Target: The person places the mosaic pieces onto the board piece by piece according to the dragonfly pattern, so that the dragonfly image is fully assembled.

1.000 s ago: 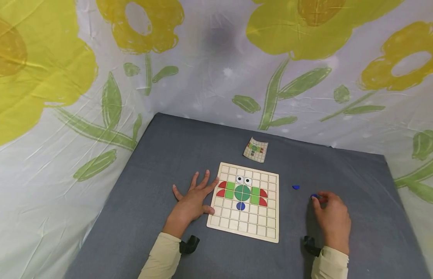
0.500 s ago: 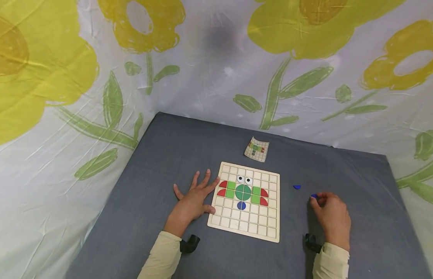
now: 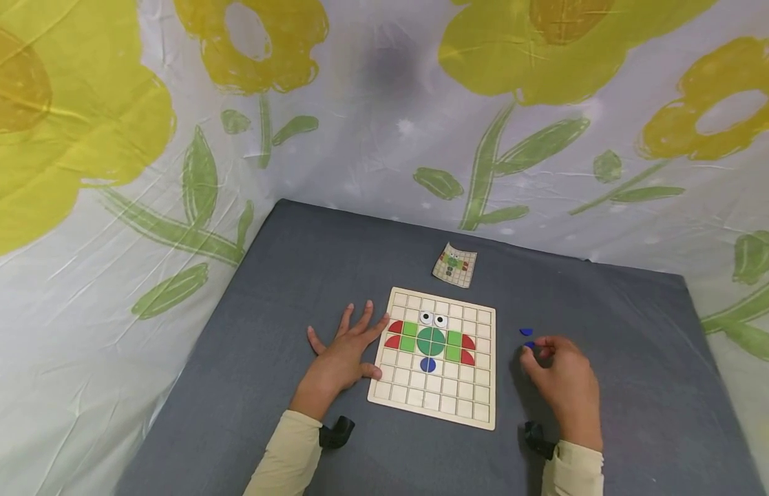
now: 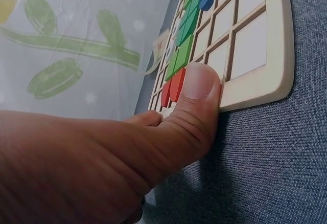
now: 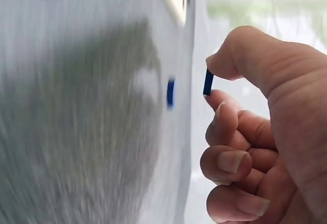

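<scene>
A square wooden grid board (image 3: 431,397) lies on the table, with green, red and blue tiles and two eye tiles set in its cells. My left hand (image 3: 338,365) rests at the board's left edge with fingers spread; in the left wrist view the thumb (image 4: 198,83) presses on the rim. To the right of the board, my right hand (image 3: 567,386) pinches a small blue tile (image 5: 208,82) between thumb and index finger, held above the table. A second blue tile (image 3: 526,332), half-round, lies on the table just beyond that hand.
Behind the board lies a small curled picture card (image 3: 455,266) showing a similar tile pattern. Dark grey cloth (image 3: 334,255) covers the table. A white curtain (image 3: 372,138) with yellow flowers hangs round its far side and sides.
My right hand has lifted the blue tile and moved left with it, closer to the board and the other blue tile. The left hand stays in place on the board.
</scene>
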`<state>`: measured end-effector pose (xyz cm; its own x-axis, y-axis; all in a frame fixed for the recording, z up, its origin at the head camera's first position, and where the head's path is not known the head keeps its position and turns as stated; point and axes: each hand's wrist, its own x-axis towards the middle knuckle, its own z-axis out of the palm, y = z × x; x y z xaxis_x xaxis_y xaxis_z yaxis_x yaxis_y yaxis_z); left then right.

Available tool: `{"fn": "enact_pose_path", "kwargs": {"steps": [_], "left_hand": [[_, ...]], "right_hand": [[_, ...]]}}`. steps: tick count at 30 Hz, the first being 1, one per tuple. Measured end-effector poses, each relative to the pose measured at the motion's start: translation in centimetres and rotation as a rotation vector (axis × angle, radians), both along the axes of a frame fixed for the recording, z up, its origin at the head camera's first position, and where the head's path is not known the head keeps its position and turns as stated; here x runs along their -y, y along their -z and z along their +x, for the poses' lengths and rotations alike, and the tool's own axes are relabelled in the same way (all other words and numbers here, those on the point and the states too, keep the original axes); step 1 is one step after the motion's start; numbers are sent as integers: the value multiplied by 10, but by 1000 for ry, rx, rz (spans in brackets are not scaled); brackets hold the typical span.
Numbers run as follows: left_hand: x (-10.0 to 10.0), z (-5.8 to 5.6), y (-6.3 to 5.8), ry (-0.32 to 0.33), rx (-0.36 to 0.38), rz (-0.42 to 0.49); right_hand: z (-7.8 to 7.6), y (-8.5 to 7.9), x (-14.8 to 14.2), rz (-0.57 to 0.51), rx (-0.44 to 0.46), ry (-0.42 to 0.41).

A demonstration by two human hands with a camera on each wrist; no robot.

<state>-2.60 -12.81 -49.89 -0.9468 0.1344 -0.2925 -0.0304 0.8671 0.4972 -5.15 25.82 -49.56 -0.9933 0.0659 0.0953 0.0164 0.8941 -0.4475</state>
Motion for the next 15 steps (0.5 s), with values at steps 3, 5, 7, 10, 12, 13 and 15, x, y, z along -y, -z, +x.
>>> {"fn": "enact_pose_path", "kwargs": {"steps": [3, 5, 7, 10, 12, 13, 15], "left_hand": [[0, 0, 0, -1, 2, 1], [0, 0, 0, -1, -1, 4], [0, 0, 0, 0, -4, 7], [0, 0, -1, 3, -20, 15], [1, 1, -1, 7, -28, 21], [1, 1, -2, 10, -32, 23], [1, 2, -2, 13, -39, 32]], "right_hand": [[4, -1, 18, -4, -35, -51], [7, -2, 29, -4, -51, -85], [9, -3, 40, -2, -64, -115], [11, -3, 54, -3, -81, -162], [13, -3, 63, -10, -81, -189], [15, -3, 67, -14, -82, -204], [17, -2, 76, -18, -85, -239]]}}
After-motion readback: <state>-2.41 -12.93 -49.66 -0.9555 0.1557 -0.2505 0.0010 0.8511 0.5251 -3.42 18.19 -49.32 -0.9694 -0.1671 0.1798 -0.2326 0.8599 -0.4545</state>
